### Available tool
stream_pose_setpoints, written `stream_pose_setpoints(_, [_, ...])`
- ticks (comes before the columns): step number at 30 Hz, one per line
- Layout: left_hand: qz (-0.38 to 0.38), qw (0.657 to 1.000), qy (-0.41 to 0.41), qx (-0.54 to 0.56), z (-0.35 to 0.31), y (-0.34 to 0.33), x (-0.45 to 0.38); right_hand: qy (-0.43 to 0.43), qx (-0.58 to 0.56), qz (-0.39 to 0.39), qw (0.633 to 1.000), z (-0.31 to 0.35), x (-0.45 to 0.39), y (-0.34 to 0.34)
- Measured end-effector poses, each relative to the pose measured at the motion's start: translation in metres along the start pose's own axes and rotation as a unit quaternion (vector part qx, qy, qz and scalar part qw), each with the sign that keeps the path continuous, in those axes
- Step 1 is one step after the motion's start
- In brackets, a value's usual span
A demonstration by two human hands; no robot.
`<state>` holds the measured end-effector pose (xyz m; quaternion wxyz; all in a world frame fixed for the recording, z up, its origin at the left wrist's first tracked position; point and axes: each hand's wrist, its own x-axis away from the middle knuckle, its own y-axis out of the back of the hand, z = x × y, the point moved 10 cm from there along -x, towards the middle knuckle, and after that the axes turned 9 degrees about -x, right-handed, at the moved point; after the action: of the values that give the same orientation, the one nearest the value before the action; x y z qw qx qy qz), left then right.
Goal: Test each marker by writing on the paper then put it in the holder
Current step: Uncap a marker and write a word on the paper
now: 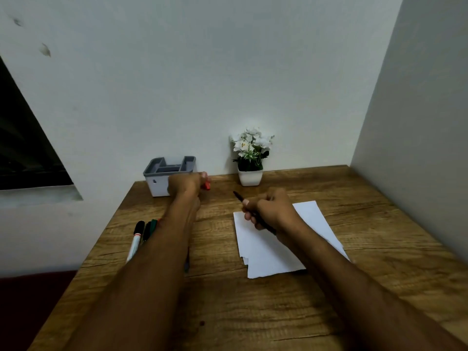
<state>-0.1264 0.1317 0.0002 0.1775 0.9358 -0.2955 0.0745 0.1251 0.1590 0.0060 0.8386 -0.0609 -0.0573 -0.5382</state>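
**Two Hands, Two Markers**

Left hand [186, 182] reaches far out, right in front of the holder [169, 173]. Its fingers are curled around a red marker [207, 184], and only the red end pokes out on the right side. The holder is gray on top and white below, and it sits at the back of the wooden table [354, 287] by the wall.

Right hand [269, 210] is closed around a dark marker [239, 196]. One end points up and away, toward the little flower pot [250, 177]. This hand floats over the top corner of the white paper [268, 252].

More markers [141, 236] lie in a bunch near the left edge of the table, partly hidden by the arm.

I think the red marker goes in the holder now. To do it well, lift it above the gray rim, stand it straight up, and drop it gently into one slot. Don't bump the holder, or it may slide. Next, tip the dark marker down and draw a short line on the paper.
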Motion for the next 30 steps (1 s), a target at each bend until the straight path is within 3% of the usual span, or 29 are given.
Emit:
stream_pose_setpoints(3, [0.018, 0.963, -0.158, -0.216, -0.026, -0.037, 0.025, 0.065, -0.038, -0.042, 0.996, 0.010, -0.003, 0.020])
stream_pose_setpoints(6, [0.038, 0.914, -0.277, -0.295, -0.033, -0.076, 0.052, 0.083, -0.080, -0.036, 0.993, 0.011, 0.000, 0.024])
stream_pose_setpoints(9, [0.046, 0.891, -0.307, -0.330, -0.025, -0.095, 0.048, 0.098, -0.120, -0.018, 0.988, 0.008, 0.005, 0.031])
stream_pose_setpoints(14, [0.054, 0.883, -0.335, -0.325, -0.017, -0.104, 0.050, 0.090, -0.153, 0.000, 0.984, 0.000, 0.000, 0.037])
stream_pose_setpoints(18, [0.033, 0.901, -0.328, -0.282, -0.015, -0.095, 0.048, 0.079, -0.236, 0.040, 0.968, -0.006, -0.007, 0.030])
stream_pose_setpoints(20, [-0.014, 0.909, -0.315, -0.272, -0.013, -0.082, 0.049, 0.110, -0.213, 0.039, 0.970, -0.007, -0.008, 0.033])
stream_pose_setpoints(23, [-0.075, 0.889, -0.341, -0.297, -0.013, -0.061, 0.069, 0.179, -0.102, -0.031, 0.978, -0.008, -0.001, 0.048])
stream_pose_setpoints(26, [-0.027, 0.859, -0.390, -0.329, -0.007, -0.061, 0.094, 0.287, 0.081, -0.105, 0.949, 0.001, 0.013, 0.058])
stream_pose_setpoints(30, [0.033, 0.842, -0.399, -0.362, 0.004, -0.059, 0.109, 0.311, 0.191, -0.117, 0.924, -0.003, 0.017, 0.051])
